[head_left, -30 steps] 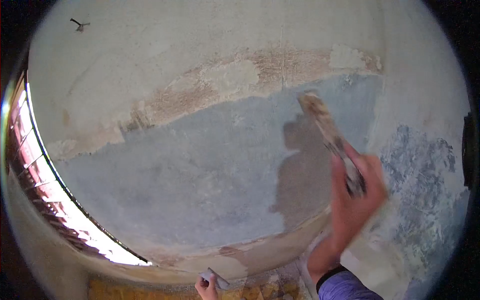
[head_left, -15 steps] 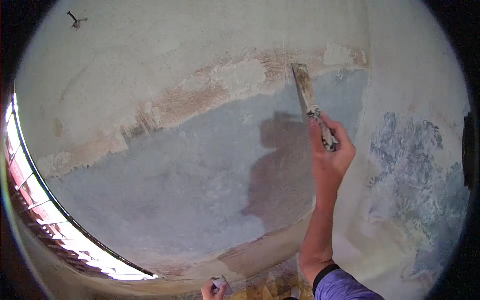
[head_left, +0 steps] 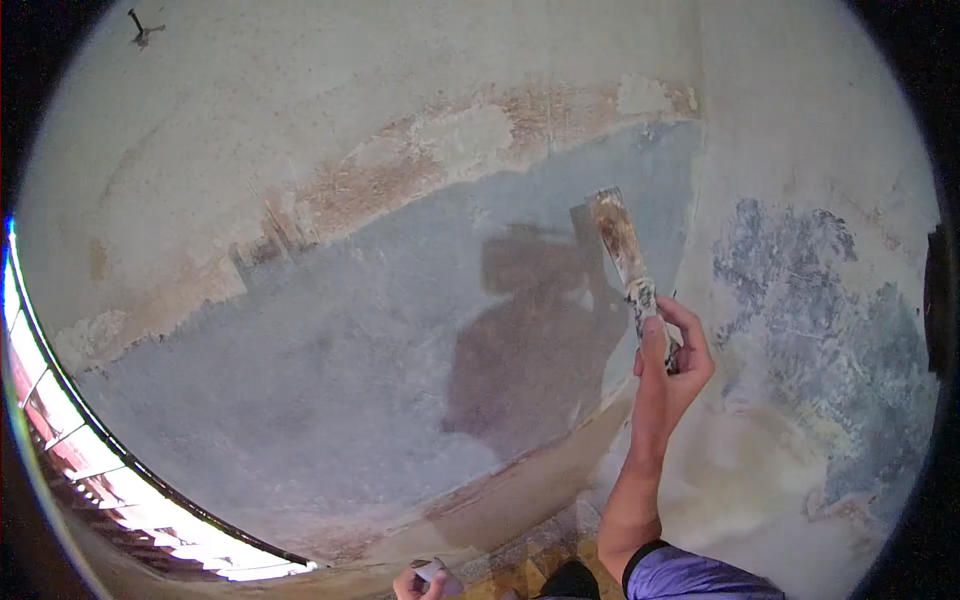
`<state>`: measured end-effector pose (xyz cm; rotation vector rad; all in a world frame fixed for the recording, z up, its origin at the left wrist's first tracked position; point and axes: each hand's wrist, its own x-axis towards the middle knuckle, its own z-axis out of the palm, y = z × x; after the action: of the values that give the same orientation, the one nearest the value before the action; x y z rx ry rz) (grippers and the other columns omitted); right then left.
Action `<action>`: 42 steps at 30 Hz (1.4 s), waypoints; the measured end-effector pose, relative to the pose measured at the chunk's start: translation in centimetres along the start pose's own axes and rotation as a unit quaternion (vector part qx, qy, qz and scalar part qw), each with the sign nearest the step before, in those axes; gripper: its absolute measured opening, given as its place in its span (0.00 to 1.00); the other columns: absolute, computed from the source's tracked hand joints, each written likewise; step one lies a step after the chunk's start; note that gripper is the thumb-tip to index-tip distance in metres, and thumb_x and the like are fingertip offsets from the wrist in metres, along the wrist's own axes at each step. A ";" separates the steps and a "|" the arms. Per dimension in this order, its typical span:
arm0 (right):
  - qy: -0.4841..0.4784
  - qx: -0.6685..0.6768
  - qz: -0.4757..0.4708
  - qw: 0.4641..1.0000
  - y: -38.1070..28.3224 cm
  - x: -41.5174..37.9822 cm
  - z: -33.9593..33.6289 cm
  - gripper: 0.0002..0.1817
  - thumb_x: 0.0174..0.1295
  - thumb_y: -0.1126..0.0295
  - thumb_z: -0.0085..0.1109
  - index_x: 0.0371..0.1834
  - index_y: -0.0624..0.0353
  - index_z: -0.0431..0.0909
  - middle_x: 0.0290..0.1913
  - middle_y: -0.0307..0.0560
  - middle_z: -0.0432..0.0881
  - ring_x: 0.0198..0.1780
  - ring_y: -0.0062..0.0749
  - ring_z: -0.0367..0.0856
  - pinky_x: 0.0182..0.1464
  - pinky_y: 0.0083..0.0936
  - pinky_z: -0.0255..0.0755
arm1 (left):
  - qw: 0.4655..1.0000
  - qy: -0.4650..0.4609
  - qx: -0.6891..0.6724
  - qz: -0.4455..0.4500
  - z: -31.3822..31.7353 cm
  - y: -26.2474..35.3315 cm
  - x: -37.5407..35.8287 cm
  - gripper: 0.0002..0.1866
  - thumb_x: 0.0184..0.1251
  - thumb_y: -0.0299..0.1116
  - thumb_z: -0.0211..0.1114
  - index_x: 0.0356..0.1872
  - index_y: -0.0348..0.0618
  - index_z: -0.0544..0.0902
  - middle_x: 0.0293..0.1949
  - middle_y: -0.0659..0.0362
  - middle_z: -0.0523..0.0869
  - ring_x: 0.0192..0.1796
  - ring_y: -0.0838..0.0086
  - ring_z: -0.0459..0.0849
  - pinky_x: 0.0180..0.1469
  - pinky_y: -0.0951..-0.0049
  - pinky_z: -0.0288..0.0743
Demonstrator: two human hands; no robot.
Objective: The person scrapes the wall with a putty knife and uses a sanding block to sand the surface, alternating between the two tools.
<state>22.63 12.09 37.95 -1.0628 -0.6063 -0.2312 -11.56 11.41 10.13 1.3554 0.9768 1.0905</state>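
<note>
My right hand (head_left: 672, 358) is closed around the dirty, paint-spotted handle of a scraper (head_left: 618, 235). Its long blade points up and is smeared brown. The blade's shadow falls to its left on the wall, so the blade seems to stand off the surface. Behind it lies a grey-blue patch (head_left: 350, 330) of wall, bordered above by a rough brown strip (head_left: 370, 185) with bare plaster. At the bottom edge, my left hand (head_left: 415, 583) is partly cut off, its fingers closed on a small pale flat piece (head_left: 432, 571) whose kind I cannot make out.
A nail (head_left: 136, 22) sticks out of the wall at the upper left. A bright barred window (head_left: 90, 455) curves along the lower left. On the right, the adjoining wall (head_left: 790, 270) has flaking blue-grey paint. The patterned floor (head_left: 520, 570) shows at the bottom.
My right hand has moved down with the scraper, whose blade has left the brown strip and now lies over the grey-blue patch. The view has shifted slightly; my left hand still holds the pale piece.
</note>
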 end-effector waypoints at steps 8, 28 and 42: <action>0.032 -0.132 -0.284 0.949 2.8 2.0 -1.9 0.16 0.50 0.77 0.73 0.44 0.62 0.83 0.43 0.46 0.78 0.43 0.30 0.78 0.48 0.22 0.71 | 0.973 0.048 0.093 0.207 -3.4 -2.4 4.1 0.08 0.64 0.25 0.67 0.42 0.37 0.80 0.37 0.61 0.83 0.38 0.77 0.79 0.44 0.75 0.77; -0.105 -0.201 -0.289 0.930 -0.6 4.4 2.8 0.21 0.55 0.77 0.69 0.55 0.54 0.83 0.45 0.47 0.82 0.40 0.33 0.84 0.39 0.26 0.79 | 0.665 0.223 0.381 0.602 -0.6 13.6 20.7 0.13 0.51 0.44 0.71 0.29 0.51 0.77 0.26 0.59 0.85 0.29 0.63 0.86 0.33 0.66 0.77; -0.081 -0.178 -0.266 0.944 1.8 6.8 4.7 0.23 0.55 0.77 0.69 0.55 0.48 0.84 0.40 0.44 0.80 0.29 0.25 0.80 0.32 0.23 0.75 | 0.656 0.225 0.419 0.586 -0.3 13.6 20.3 0.14 0.49 0.43 0.73 0.30 0.52 0.77 0.27 0.60 0.85 0.28 0.64 0.85 0.33 0.66 0.76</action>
<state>27.35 17.78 42.14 -1.2558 -1.0251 -0.7528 -7.40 30.12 25.26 2.7736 0.9368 2.1568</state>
